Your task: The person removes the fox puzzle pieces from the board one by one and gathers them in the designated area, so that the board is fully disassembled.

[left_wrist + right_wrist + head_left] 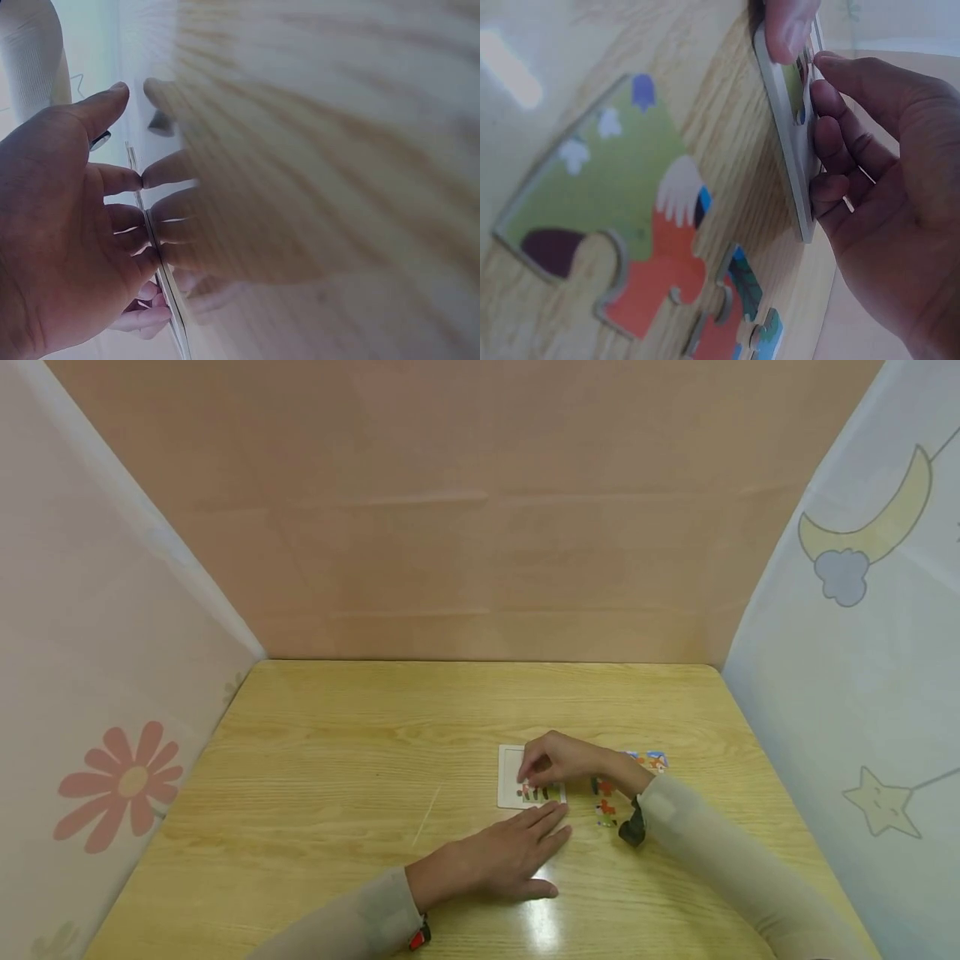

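Observation:
A white puzzle board (507, 777) lies flat on the table, with several picture pieces (542, 793) along its near side. My right hand (561, 757) arches over the board; its thumb and index finger come together at a puzzle piece there, mostly hidden under the fingers. In the right wrist view, the other fingers of the right hand (877, 142) are bent against the board (789, 150). My left hand (513, 856) is spread, its fingertips (146, 262) resting at the board's near edge. The left thumb points away from the other fingers.
Right of the board, partly under the right forearm, lie loose puzzle pieces (606, 812) with orange figures. A large green-and-orange piece (622, 195) is nearest the right wrist camera. The wooden table (337, 735) is bordered by hanging cloths, a plain backdrop (487, 527) behind.

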Available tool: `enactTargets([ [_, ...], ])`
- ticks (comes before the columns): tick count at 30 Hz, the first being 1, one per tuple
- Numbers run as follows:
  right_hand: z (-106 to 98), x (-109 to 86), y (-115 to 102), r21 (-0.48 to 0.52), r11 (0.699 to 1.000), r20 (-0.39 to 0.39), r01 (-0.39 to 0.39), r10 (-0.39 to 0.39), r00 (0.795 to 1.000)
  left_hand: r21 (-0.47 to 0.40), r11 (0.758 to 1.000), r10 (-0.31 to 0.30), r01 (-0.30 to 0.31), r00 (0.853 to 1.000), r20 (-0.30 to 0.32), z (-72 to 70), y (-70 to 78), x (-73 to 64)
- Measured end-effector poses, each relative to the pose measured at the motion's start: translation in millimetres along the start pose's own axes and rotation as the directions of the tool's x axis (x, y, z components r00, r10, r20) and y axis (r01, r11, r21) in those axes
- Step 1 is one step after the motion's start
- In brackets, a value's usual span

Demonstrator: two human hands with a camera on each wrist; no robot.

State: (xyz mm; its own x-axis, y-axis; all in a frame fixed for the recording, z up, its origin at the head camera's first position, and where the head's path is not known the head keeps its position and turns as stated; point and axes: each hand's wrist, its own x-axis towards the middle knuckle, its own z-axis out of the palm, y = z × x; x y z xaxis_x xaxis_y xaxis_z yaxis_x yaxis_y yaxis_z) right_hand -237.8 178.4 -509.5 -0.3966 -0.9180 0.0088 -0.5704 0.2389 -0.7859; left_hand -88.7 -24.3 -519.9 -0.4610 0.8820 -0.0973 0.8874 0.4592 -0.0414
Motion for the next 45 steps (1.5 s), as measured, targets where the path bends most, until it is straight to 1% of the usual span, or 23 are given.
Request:
enactTargets([
  [4, 1.0, 0.2, -0.6, 0.001, 1.0, -0.001, -0.008, 0.008, 1.0, -0.014, 1.0, 0.001, -0.001, 1.0, 0.007, -1.0, -1.1, -0.4],
  [11, 1.0, 1.0, -6.4, -0.011, 0.999, 0.011, -0.033, 0.033, 0.999, 0.028, 1.0, 0.006, -0.007, 1.0, 0.012, -2.2, -1.0, -0.1],
  [17, 2.1, 1.0, -7.5, -0.003, 0.999, 0.023, -0.048, 0.048, 0.999, 0.03, 1.0, 0.009, -0.009, 1.0, 0.009, -1.4, -1.1, 0.0],
  [21, 3.0, 0.7, -7.2, 0.014, 0.998, 0.031, -0.056, 0.055, 0.998, 0.022, 1.0, 0.005, -0.005, 1.0, 0.018, -2.2, -1.2, -0.4],
  [27, 2.3, 0.9, -9.7, 0.05, 0.994, 0.055, -0.097, 0.094, 0.994, 0.027, 1.0, 0.01, -0.011, 1.0, 0.017, -3.5, -0.9, -0.8],
  [35, -0.8, -0.1, -9.8, 0.084, 0.994, 0.084, -0.074, 0.067, 0.994, 0.029, 0.999, 0.016, -0.017, 1.0, 0.015, -4.3, -0.5, -1.2],
  [39, -2.2, -0.6, -9.7, 0.09, 0.994, 0.092, -0.055, 0.046, 0.995, 0.01, 1.0, 0.021, -0.021, 1.0, 0.016, -4.4, -1.1, -1.3],
  [45, -3.4, -0.7, -8.8, 0.087, 0.994, 0.092, -0.062, 0.054, 0.994, -0.005, 1.0, 0.023, -0.023, 1.0, 0.016, -4.9, -1.6, -1.3],
])
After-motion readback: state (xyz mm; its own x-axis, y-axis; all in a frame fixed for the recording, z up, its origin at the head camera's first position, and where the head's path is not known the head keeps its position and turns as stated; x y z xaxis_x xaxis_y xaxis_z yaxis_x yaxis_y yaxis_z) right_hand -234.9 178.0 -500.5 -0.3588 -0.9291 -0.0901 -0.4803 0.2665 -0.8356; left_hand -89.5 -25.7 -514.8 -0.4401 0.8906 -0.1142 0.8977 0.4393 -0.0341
